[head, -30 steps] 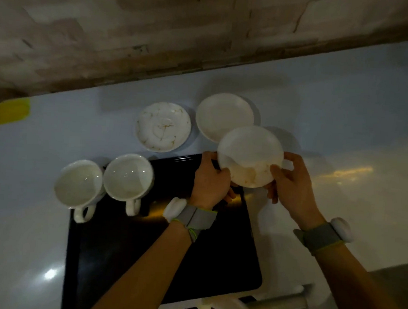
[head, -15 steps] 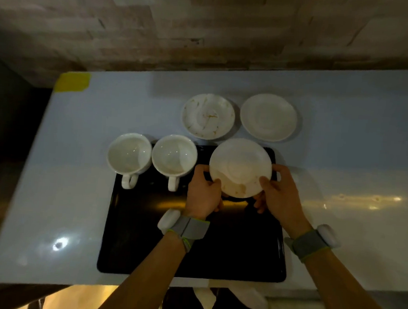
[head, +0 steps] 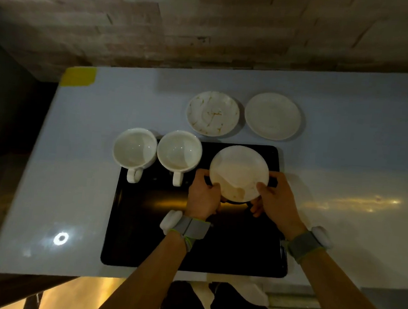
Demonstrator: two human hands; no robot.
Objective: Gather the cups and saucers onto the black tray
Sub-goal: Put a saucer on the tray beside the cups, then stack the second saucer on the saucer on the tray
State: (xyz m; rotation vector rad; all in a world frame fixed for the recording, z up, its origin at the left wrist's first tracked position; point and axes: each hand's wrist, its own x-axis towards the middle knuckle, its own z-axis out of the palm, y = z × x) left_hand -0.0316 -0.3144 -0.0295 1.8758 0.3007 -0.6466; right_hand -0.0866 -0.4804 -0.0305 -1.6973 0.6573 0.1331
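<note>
Both hands hold a stained white saucer (head: 239, 172) over the far right part of the black tray (head: 144, 234). My left hand (head: 203, 195) grips its left edge, my right hand (head: 276, 199) its right edge. Whether the saucer touches the tray I cannot tell. Two white cups stand at the tray's far left: one cup (head: 179, 153) on the tray, the other cup (head: 134, 150) over the tray's left corner. Beyond the tray on the white table lie a dirty saucer (head: 213, 113) and a cleaner saucer (head: 272, 115).
The white table (head: 76, 169) ends at a brick wall behind and drops off at the left and near edges. A yellow tape patch (head: 78, 76) marks its far left corner. Floor and my legs show below the near edge.
The saucer in both hands came down and toward me, from beside the tray's far right corner to over the tray. The camera view shifted, centring the table.
</note>
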